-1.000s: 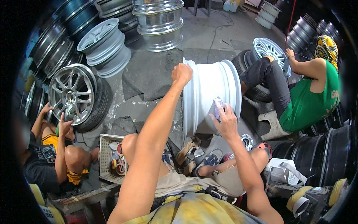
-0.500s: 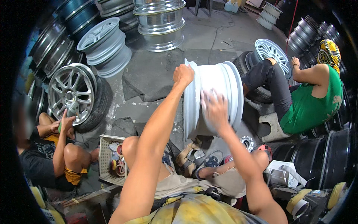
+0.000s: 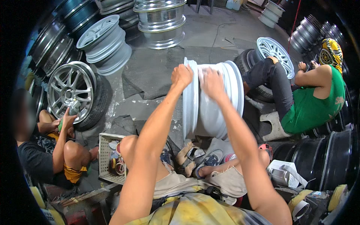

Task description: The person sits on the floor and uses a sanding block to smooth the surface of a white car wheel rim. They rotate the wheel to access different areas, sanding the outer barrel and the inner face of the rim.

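In front of me stands a pale grey wheel rim (image 3: 210,114) on its edge, its barrel facing up toward me. My left hand (image 3: 182,76) is closed over the top of its left lip. Lying over the upper part of the barrel, just right of that lip, is my right hand (image 3: 213,83). Motion smears its fingers, so whether anything sits under them cannot be made out. The lower end of the rim is between my feet, near a sandal-like scrap pile (image 3: 187,152).
At left, a seated person (image 3: 41,157) works by a silver wheel with tyre (image 3: 71,93). At right, a person in green (image 3: 315,101) sits by another wheel (image 3: 275,56). A cream basket (image 3: 107,176) is by my left knee. Rims (image 3: 161,26) are stacked behind.
My right hand has slid up the barrel, away from me, toward the top. My left hand stays on the lip. The person at right has shifted their hands.
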The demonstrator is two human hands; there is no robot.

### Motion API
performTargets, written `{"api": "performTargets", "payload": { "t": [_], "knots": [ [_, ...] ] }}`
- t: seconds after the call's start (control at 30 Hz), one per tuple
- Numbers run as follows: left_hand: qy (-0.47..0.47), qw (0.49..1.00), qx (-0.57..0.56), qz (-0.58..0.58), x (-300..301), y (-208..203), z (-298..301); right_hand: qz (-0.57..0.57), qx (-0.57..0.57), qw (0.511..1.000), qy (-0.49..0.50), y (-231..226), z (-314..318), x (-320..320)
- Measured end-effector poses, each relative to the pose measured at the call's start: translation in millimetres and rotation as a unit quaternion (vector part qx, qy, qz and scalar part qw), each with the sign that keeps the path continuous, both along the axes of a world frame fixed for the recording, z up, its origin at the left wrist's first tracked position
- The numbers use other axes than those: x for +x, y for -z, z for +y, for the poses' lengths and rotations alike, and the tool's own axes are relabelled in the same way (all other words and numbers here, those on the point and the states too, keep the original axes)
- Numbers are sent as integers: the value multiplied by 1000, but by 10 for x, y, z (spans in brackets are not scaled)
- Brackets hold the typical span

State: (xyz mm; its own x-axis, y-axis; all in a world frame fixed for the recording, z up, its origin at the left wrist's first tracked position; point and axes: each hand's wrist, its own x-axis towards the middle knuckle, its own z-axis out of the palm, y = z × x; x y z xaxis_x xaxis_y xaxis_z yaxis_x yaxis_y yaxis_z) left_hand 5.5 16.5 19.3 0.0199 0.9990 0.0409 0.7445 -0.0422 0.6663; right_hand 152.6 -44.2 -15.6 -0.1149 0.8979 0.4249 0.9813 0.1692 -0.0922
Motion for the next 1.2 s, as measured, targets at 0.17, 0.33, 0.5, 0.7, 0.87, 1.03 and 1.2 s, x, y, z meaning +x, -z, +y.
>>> {"api": "performTargets", "payload": {
  "t": [0.17,0.33,0.5,0.7,0.87,1.03,1.2],
  "knots": [
    [-28,999,-29,6,54,-74,192,-55,59,996,-33,454,-1655,-170],
    [0,999,-39,12,124,-35,119,-41,50,997,44,-118,-723,27],
    [3,998,-54,23,20,-62,342,12,66,996,52,70,-957,-185],
    [2,998,-62,15,110,-57,329,-53,68,994,71,157,-1275,-66],
    [40,997,-58,33,181,-83,304,-28,-17,995,96,-200,-226,151],
    [3,998,-50,26,39,-33,360,-1,65,997,39,346,-1413,-325],
    [-1,998,-63,28,73,-18,268,-19,98,994,35,236,-1108,-215]
  ]
}}
